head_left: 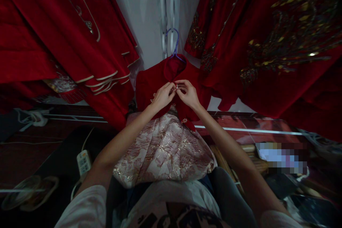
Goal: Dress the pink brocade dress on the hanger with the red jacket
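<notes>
A red jacket (149, 85) hangs on a blue hanger (176, 42) in front of me, its collar at the top. Both my hands meet at its front, just below the collar. My left hand (165, 95) has its fingers pinched together on the jacket's front edge. Opposite it, my right hand (188, 93) pinches a small beaded button at the same spot; its exact shape is partly hidden by the fingertips. A pink and gold brocade skirt (165, 149) spreads below the jacket, over my lap. More beaded trim (184, 121) shows near the jacket's lower edge.
Red garments with pale piping (112, 60) hang at the left, and red ones with gold embroidery (294, 35) at the right. A white power strip (84, 162) and a clear plastic container (22, 192) lie at lower left. A black item (281, 185) lies at lower right.
</notes>
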`<state>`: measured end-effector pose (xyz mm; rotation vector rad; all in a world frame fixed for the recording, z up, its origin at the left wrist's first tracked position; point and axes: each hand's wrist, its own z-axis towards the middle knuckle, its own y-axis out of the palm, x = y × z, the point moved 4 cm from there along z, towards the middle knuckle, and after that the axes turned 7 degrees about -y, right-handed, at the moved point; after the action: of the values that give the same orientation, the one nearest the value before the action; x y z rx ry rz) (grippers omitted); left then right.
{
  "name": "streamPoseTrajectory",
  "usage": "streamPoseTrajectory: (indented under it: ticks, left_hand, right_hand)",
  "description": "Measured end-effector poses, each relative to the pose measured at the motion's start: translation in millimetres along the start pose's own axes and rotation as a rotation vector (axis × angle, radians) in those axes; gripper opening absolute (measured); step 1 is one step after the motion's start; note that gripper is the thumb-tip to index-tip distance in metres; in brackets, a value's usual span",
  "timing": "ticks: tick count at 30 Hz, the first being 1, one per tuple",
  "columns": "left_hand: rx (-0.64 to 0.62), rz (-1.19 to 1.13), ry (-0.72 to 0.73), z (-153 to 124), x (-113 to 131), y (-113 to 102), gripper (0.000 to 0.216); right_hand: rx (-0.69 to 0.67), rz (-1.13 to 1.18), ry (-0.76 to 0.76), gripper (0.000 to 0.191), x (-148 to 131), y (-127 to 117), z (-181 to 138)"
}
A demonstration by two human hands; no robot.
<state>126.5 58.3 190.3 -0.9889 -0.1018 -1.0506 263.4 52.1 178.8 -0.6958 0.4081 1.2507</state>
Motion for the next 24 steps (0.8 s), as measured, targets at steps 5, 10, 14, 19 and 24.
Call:
streamPoseTrajectory:
  ticks: [5, 10, 14, 19, 24]
  left_hand:
    - [-0.028, -0.370, -0.121, -17, -25, 28, 0.027]
    - [-0.060, -0.718, -0.302, -34, -45, 50, 0.023]
    - [-0.142, -0.636, -0.505, -45, -53, 61, 0.031]
    - [-0.157, -0.505, -0.586, -58, -39, 58, 0.041]
    - [-0.125, -0.776, -0.632, -76, -23, 61, 0.036]
  right_hand:
    - [-0.122, -0.173, -0.135, 0.074, -2, 11, -23]
    - [-0.146, -0.452, -0.047, 0.076, 7, 4, -41]
    - [-0.056, -0.425, 0.216, 0.056, 26, -15, -41]
    - [0.031, 0.078, 0.646, 0.035, 35, -24, -42]
    - [0.109, 0.363, 0.602, 0.031, 30, -17, -47]
